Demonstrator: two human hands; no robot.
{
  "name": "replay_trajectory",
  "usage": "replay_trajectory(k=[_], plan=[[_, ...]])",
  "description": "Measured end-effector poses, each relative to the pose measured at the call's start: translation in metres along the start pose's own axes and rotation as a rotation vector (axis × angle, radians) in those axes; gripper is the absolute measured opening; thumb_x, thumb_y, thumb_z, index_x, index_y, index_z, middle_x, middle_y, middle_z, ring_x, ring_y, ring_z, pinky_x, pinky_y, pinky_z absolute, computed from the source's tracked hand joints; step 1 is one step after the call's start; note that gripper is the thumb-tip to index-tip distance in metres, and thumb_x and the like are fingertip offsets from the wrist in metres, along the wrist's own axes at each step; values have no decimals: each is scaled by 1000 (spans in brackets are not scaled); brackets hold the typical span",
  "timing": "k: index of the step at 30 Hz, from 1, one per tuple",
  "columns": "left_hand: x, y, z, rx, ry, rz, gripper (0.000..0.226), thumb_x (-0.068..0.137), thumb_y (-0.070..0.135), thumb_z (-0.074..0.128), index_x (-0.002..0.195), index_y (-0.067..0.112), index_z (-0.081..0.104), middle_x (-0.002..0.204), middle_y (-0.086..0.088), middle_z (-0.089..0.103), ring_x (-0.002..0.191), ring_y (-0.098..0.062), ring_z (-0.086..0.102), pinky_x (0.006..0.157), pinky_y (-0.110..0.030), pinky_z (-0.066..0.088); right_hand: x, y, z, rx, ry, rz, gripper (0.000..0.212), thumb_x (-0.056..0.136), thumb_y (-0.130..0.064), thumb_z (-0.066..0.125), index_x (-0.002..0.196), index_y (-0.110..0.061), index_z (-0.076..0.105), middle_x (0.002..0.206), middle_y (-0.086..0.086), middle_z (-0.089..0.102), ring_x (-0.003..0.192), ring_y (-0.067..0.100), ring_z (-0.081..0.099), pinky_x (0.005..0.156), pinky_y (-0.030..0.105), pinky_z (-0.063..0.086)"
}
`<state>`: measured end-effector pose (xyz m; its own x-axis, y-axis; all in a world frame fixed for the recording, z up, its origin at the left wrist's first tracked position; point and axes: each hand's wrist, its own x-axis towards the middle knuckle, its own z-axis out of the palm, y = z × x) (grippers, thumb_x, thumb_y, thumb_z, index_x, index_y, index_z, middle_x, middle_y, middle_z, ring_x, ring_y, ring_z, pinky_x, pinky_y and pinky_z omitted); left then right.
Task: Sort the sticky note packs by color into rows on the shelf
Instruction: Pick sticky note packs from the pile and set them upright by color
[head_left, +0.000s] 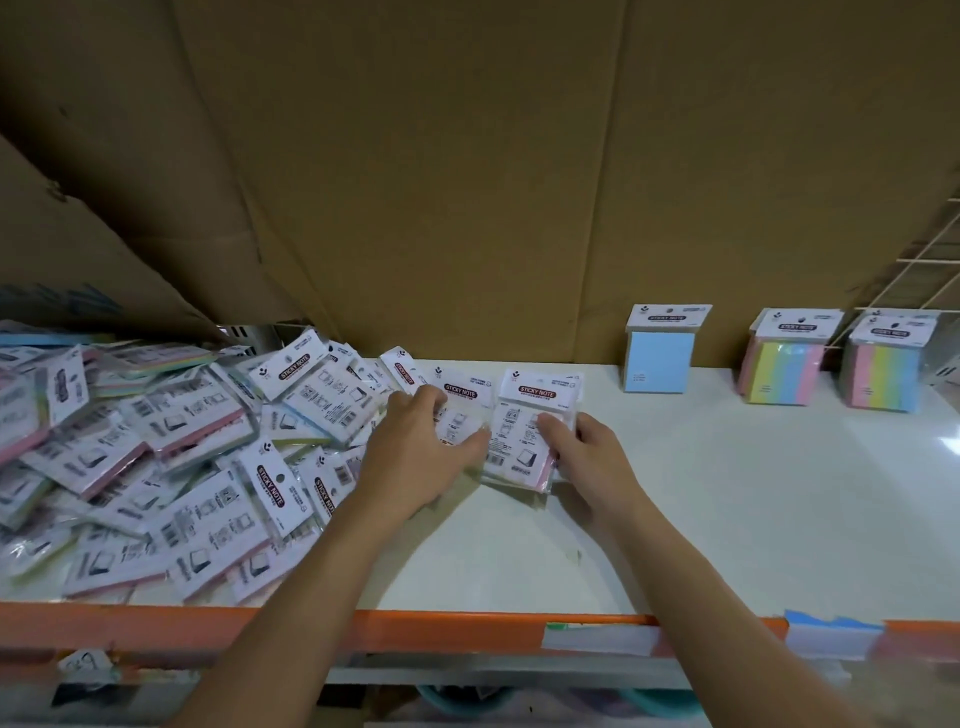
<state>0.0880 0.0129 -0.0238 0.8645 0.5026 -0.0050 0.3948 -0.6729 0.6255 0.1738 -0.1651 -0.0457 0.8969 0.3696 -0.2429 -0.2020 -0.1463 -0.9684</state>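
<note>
Both arms reach over the shelf edge, each hand with a sticky note pack in its fingers.

The left hand (421, 447) is stretched forward, palm down, fingers curled over a white-faced pack (464, 402) with the thumb at its near edge. The right hand (587, 452) comes in beside it, thumb on top of a pink-edged pack (524, 431), the other fingers tucked under its right side. The two packs sit side by side on the white shelf (727, 519). Left of the left fingers sprawls a loose pile of packs (156, 441). Well right of the right fingers, a blue pack (658, 358), a striped pack (787, 364) and a second striped pack (883, 369) stand against the cardboard back (467, 182).
</note>
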Motion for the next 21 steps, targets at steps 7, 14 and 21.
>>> replay_trajectory(k=[7, 14, 21], plan=[[-26, 29, 33, -269, -46, -19, 51, 84, 62, 60, 124, 34, 43, 115, 5, 43, 98, -11, 54, 74, -24, 44, -18, 4, 8, 206, -90, -2, 33, 99, -30, 57, 128, -14, 57, 120, 10, 70, 108, 30, 69, 90, 55, 56], [-48, 48, 41, -751, -189, -162, 49, 83, 41, 74, 122, 32, 46, 113, 5, 63, 88, 2, 66, 61, -10, 49, -30, 3, -19, 339, -327, -22, 43, 104, -42, 40, 116, -13, 70, 108, 25, 70, 83, 33, 66, 69, 38, 56], [-65, 58, 47, -1253, -276, -290, 45, 74, 1, 68, 117, 13, 60, 106, -22, 71, 95, -35, 71, 81, -51, 60, -29, 6, -42, -4, -205, -3, 28, 93, -19, 67, 120, -14, 60, 92, 1, 71, 65, 1, 64, 58, 14, 48]])
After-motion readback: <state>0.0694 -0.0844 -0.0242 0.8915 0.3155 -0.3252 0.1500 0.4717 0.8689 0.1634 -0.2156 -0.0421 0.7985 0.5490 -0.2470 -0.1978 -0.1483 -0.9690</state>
